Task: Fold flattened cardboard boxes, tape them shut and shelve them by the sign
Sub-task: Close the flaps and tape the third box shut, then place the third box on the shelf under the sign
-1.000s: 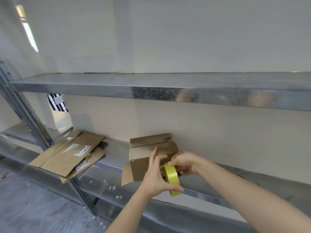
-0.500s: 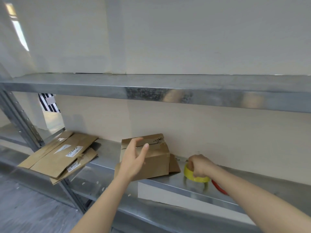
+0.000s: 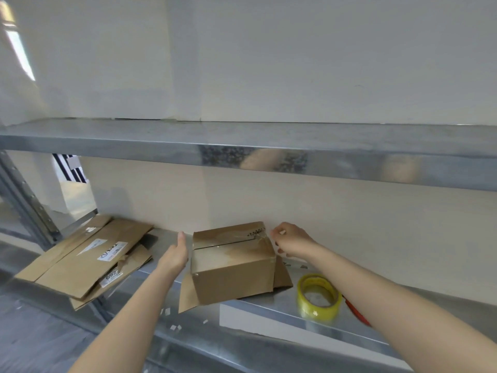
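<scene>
A galvanised metal shelf [image 3: 269, 305] runs along a pale wall. On its left end lie flattened cardboard boxes [image 3: 88, 257]. Your left hand [image 3: 173, 258] is straight-fingered, holding nothing, just beside the taped cardboard box [image 3: 234, 265] mid-shelf. Your right hand [image 3: 291, 239] curls at the box's far right corner; I cannot tell whether it pinches anything. A yellow tape roll [image 3: 318, 296] lies right of the box.

Sitting on the metal shelf [image 3: 282, 302] between the left hand [image 3: 174, 257] and the right hand [image 3: 291, 239]: a brown cardboard box [image 3: 234, 270], one loose flap hanging over the front edge. Lying flat just below the right wrist: a yellow tape roll [image 3: 318, 313], with a red tool [image 3: 359, 316] showing from under that forearm. Overhanging the shelf's edge, well left of the left hand: flattened cardboard sheets [image 3: 88, 259].
</scene>
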Available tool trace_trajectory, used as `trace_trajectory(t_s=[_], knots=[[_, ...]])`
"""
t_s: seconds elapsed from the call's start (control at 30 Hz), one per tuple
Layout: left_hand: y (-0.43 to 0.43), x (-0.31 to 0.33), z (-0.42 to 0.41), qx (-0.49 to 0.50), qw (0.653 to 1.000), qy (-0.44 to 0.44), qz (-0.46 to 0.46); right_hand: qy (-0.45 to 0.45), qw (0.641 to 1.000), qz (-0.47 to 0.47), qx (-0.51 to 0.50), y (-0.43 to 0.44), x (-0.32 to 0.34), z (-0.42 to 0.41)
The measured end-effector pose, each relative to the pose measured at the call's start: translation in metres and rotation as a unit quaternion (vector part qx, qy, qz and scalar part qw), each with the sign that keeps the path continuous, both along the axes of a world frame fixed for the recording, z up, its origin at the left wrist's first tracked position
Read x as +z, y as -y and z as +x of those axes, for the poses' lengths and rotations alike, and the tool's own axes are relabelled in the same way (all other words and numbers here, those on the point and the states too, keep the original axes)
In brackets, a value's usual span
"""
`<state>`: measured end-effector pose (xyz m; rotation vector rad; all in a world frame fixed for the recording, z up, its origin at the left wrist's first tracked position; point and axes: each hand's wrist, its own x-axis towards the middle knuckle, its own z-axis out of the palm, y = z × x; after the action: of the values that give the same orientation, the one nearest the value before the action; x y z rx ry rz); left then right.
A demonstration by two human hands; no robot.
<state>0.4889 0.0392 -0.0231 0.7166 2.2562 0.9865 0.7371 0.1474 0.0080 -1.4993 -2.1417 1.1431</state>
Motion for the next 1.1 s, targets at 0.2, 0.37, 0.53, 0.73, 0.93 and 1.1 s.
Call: trace_trajectory(t_s=[0.2, 0.37, 0.53, 0.73, 0.93, 1.1], knots=[[-0.008, -0.008, -0.006, 0.019, 0.999, 0.029, 0.017, -0.009, 1.000, -0.022, -0.012, -0.005, -0.002, -0.016], [-0.008, -0.014, -0.013, 0.006, 0.997, 0.080, 0.017, -0.015, 0.992, -0.117, -0.033, -0.010, -0.002, -0.021], [-0.014, 0.001, 0.001, 0.004, 0.992, 0.111, 0.061, 0.007, 0.995, -0.100, -0.009, -0.011, 0.001, -0.040], [0.009, 0.034, -0.026, 0.039, 0.972, 0.178, 0.146, -0.101, 0.979, -0.173, -0.040, -0.003, 0.035, -0.052], [0.035, 0.030, -0.038, -0.016, 0.980, 0.150, 0.129, -0.060, 0.991, -0.117, 0.008, 0.012, 0.028, -0.069], [0.044, 0.018, -0.026, -0.031, 0.974, 0.172, 0.142, -0.117, 0.969, -0.215, -0.005, 0.015, 0.015, -0.065]])
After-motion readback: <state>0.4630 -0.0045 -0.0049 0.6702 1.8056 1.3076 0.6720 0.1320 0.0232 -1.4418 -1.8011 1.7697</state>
